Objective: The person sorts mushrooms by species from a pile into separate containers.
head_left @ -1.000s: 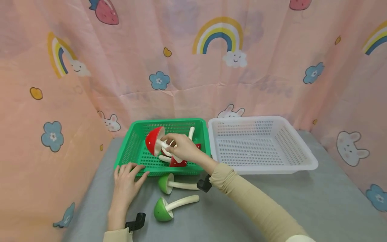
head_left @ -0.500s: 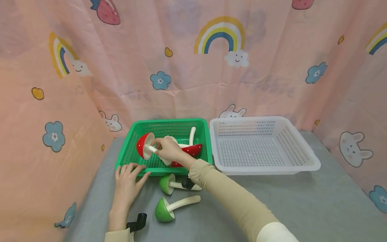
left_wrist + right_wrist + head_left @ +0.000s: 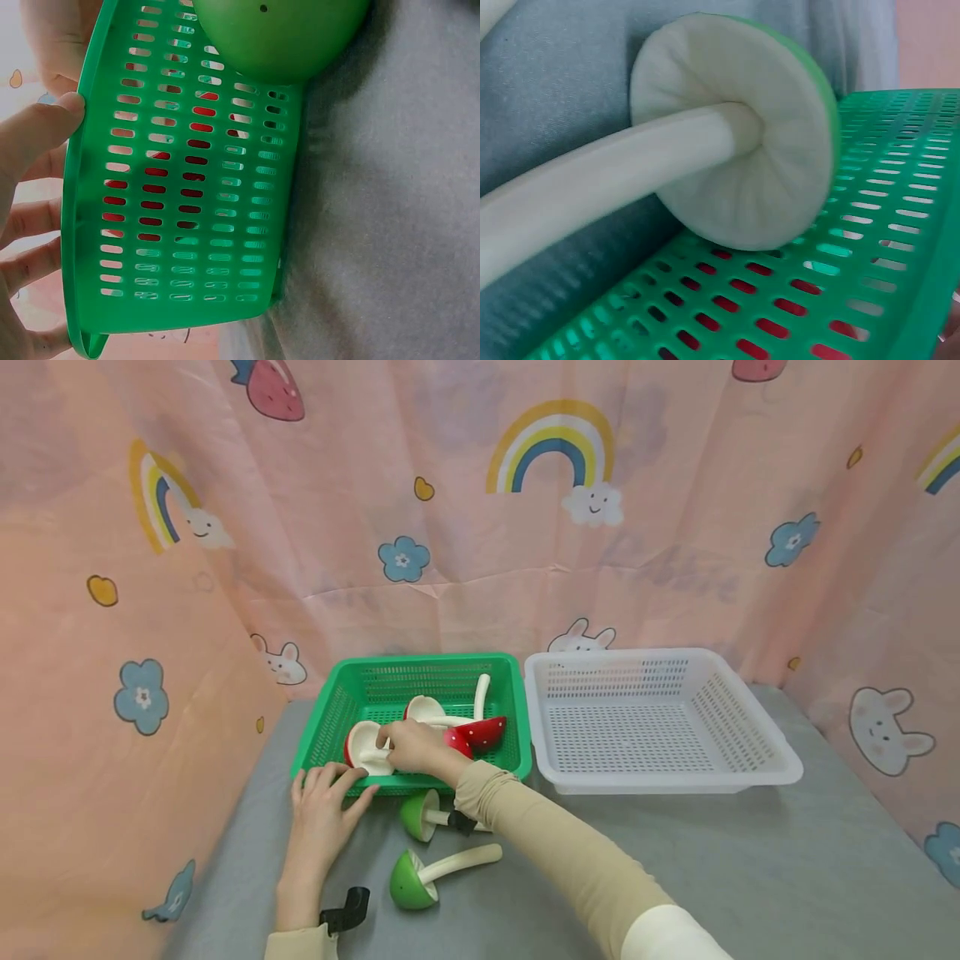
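Note:
Inside the green basket (image 3: 480,665), my right hand (image 3: 420,749) pinches the stem of a red-capped toy mushroom (image 3: 364,752). Its cap is low at the basket's left front, pale underside facing the hand, and the fingers hide most of the stem. More red mushrooms (image 3: 487,732) lie to the right and behind. My left hand (image 3: 321,810) grips the basket's front rim, with the thumb over the rim (image 3: 73,187) in the left wrist view. In the right wrist view, a green-capped mushroom (image 3: 735,180) lies against the basket's outer wall.
A white basket (image 3: 663,781) stands right beside the green one. Two green mushrooms lie on the grey cloth in front, the nearer one (image 3: 412,881) below the other (image 3: 418,816), which the right wrist's black camera mount (image 3: 461,822) partly covers. A pink printed curtain (image 3: 465,602) hangs behind.
My right hand has moved left and down into the green basket, lowering the red mushroom it holds from above the basket to the left front. The left hand stays on the rim.

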The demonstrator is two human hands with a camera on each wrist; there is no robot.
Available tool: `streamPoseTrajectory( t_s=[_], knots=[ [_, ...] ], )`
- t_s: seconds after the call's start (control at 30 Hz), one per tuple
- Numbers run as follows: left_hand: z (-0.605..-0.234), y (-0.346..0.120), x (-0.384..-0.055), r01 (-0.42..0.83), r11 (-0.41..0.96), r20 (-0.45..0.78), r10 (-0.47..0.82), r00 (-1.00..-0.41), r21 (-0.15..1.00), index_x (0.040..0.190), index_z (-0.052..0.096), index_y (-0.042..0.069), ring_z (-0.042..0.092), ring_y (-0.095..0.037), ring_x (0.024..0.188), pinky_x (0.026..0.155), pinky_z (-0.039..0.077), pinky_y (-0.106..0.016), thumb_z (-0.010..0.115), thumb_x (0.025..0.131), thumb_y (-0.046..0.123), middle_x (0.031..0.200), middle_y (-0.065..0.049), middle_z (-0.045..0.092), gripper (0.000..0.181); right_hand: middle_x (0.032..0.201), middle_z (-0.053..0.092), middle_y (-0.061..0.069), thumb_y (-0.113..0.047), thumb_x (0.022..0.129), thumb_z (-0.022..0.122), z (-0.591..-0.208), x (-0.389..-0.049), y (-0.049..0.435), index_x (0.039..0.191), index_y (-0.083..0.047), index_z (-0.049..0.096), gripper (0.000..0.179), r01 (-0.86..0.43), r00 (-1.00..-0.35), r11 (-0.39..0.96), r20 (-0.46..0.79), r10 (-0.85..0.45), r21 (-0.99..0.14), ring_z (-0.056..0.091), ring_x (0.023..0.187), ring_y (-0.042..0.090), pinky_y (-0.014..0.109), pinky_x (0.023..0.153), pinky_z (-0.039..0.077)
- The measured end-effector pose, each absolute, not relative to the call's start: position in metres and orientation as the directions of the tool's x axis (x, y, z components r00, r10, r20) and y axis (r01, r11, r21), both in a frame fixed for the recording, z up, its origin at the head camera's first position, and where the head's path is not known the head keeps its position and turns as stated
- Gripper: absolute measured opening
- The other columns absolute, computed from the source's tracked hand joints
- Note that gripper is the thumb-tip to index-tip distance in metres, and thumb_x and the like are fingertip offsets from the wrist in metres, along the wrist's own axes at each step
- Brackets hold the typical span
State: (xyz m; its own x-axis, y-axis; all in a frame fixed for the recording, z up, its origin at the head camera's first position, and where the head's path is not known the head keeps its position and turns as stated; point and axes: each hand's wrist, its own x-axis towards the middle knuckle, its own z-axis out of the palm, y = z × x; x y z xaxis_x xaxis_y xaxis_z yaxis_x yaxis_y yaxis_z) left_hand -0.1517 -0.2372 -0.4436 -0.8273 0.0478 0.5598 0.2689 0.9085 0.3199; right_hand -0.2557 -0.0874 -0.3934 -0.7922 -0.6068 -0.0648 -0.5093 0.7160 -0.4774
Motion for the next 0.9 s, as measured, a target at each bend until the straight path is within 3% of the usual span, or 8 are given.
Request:
streamPoseTrajectory(
  t_s=[0.4, 0.63, 0.9],
  knots=[
    [-0.445, -0.237, -0.152, 0.277, 0.911, 0.578, 0.053, -0.814, 0.306, 0.098, 0.072, 0.013, 0.053, -0.032, 0.100, 0.106, 0.025, -0.069, 0.080, 0.078, 0.023, 0.098, -0.009, 0.063, 0.024, 0.122, 0.066, 0.008, -0.010, 0.094, 0.059, -0.394, -0.260, -0.081, 0.119, -0.010, 0.067, 0.027, -0.505, -0.774, 0.672, -0.059, -0.630, -0.542, 0.062, 0.114, 0.021, 0.030, 0.092, 0.053],
    [-0.444, -0.237, -0.152, 0.272, 0.911, 0.572, 0.050, -0.819, 0.310, 0.098, 0.072, 0.013, 0.053, -0.032, 0.101, 0.106, 0.025, -0.069, 0.079, 0.079, 0.024, 0.099, -0.009, 0.062, 0.023, 0.119, 0.068, 0.007, -0.011, 0.094, 0.061, -0.378, -0.259, -0.069, 0.119, -0.008, 0.067, 0.026, -0.533, -0.770, 0.610, 0.039, -0.636, -0.587, 0.063, 0.113, 0.022, 0.031, 0.090, 0.054],
    [-0.443, -0.236, -0.153, 0.265, 0.921, 0.587, 0.052, -0.808, 0.284, 0.097, 0.072, 0.011, 0.054, -0.033, 0.100, 0.105, 0.029, -0.068, 0.081, 0.077, 0.024, 0.098, -0.010, 0.064, 0.025, 0.118, 0.066, 0.007, -0.010, 0.094, 0.060, -0.365, -0.250, -0.054, 0.118, -0.011, 0.067, 0.025, -0.486, -0.796, 0.567, 0.069, -0.602, -0.665, 0.063, 0.106, 0.021, 0.027, 0.083, 0.054]
  ],
)
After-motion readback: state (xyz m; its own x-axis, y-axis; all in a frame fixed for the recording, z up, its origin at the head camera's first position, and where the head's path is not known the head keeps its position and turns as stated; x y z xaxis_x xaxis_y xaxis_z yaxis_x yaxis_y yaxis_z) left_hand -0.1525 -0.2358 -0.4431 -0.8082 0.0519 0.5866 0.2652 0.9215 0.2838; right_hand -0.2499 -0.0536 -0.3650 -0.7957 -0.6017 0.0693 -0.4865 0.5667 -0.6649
